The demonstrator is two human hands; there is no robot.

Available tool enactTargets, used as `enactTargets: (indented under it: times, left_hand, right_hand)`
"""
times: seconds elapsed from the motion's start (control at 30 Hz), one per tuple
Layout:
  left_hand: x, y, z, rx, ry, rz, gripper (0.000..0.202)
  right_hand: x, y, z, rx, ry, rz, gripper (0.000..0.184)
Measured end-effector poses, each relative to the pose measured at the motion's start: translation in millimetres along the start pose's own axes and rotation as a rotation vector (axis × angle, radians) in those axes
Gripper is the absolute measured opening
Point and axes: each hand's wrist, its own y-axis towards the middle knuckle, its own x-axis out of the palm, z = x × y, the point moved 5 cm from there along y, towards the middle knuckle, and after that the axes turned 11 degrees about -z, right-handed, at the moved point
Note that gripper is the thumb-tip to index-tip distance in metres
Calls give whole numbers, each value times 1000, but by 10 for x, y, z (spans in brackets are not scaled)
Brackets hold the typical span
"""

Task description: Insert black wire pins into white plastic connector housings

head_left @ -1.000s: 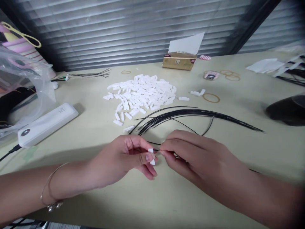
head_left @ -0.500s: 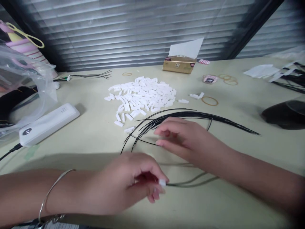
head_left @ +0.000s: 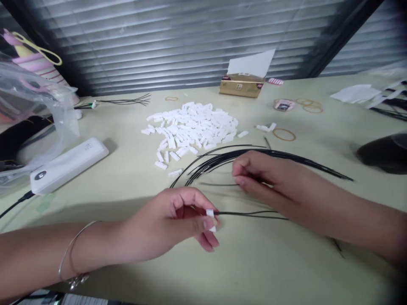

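Observation:
My left hand [head_left: 178,220] pinches a small white connector [head_left: 210,216] with thin black wires [head_left: 251,214] running out of it to the right. My right hand [head_left: 270,182] hovers over the bundle of black wires [head_left: 286,157] on the table, thumb and fingers pinched on one loose black wire [head_left: 216,184]. A heap of small white connectors [head_left: 192,127] lies beyond the bundle, mid-table.
A white power bank [head_left: 68,164] and a clear plastic bag [head_left: 34,114] lie at the left. A gold tissue box [head_left: 243,84], rubber bands [head_left: 284,134] and papers [head_left: 354,92] sit further back. A dark object [head_left: 383,152] is at the right edge.
My left hand drew the connector with its wires toward me, then lifted a little. My right hand let go of the wire at the connector, reached to the bundle and pinched a single wire.

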Motion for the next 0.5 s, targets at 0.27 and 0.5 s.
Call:
enactTargets:
  times: [0.27,0.5]
  left_hand:
    - [-98,35,40,58,-163,21,13]
    - [-90,41,18,50,-130,17,7]
  right_hand:
    - [-147,-153,-294,-398,-46,28,16]
    - [-11,-111,-171,-285,66,-86,25]
